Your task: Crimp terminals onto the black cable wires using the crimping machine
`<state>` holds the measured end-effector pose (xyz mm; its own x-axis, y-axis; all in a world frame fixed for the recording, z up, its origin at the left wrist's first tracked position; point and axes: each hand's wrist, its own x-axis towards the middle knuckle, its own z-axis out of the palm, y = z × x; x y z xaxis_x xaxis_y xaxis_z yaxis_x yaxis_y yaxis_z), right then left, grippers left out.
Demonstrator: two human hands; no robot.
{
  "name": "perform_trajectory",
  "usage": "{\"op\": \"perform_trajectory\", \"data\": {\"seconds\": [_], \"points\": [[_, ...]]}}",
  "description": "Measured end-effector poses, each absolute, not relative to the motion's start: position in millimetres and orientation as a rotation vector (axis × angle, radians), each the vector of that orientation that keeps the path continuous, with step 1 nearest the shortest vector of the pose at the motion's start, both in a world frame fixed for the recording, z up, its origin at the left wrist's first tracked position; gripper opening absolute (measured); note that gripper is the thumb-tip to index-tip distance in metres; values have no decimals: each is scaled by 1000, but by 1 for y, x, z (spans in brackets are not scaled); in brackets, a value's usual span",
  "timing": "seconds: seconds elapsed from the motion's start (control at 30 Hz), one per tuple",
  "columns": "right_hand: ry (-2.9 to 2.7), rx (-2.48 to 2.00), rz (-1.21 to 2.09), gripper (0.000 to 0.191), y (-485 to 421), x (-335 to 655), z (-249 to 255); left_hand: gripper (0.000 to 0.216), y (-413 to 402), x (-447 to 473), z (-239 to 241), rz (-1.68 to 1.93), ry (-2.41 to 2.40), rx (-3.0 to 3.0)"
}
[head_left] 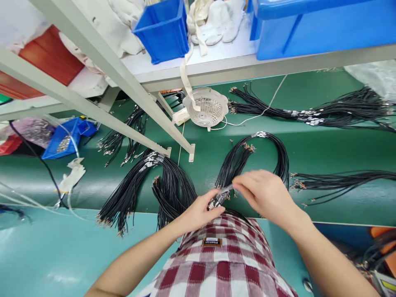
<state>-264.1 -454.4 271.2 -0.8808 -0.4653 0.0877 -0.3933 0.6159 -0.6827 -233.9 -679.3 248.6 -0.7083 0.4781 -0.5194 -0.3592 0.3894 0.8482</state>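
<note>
At the table's front edge my left hand (201,211) is closed round the end of a black wire bundle (280,154), where silvery-white ends show by the thumb. That bundle loops up and back over the green mat, tied with a clear band at its top. My right hand (262,192) pinches a clear plastic strip (227,189) that runs across to the held end. Whether the strip is tape or film I cannot tell. Left of my hands another wire bundle (176,185) hangs over the edge, banded near its top.
More black wires (309,113) lie at the back right, others (349,181) at the right. A white fan (208,109) stands behind. Metal shelf legs (136,86) slant down to the mat (198,144). Blue bins (163,33) sit on the shelf; a blue tray (63,140) is left.
</note>
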Motion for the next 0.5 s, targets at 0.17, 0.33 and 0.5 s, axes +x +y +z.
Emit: {"op": "perform_trajectory", "data": {"seconds": [0.17, 0.33, 0.5], "points": [[2947, -256, -1361, 19, -448, -295, 236, 60, -676, -232, 251, 1344, 1586, 34], [2175, 86, -1928, 23, -442, -245, 183, 49, -681, -241, 265, 1515, 1443, -16], [1259, -125, -2506, 66, -518, -247, 181, 32, -676, -246, 270, 1536, 1292, 41]]}}
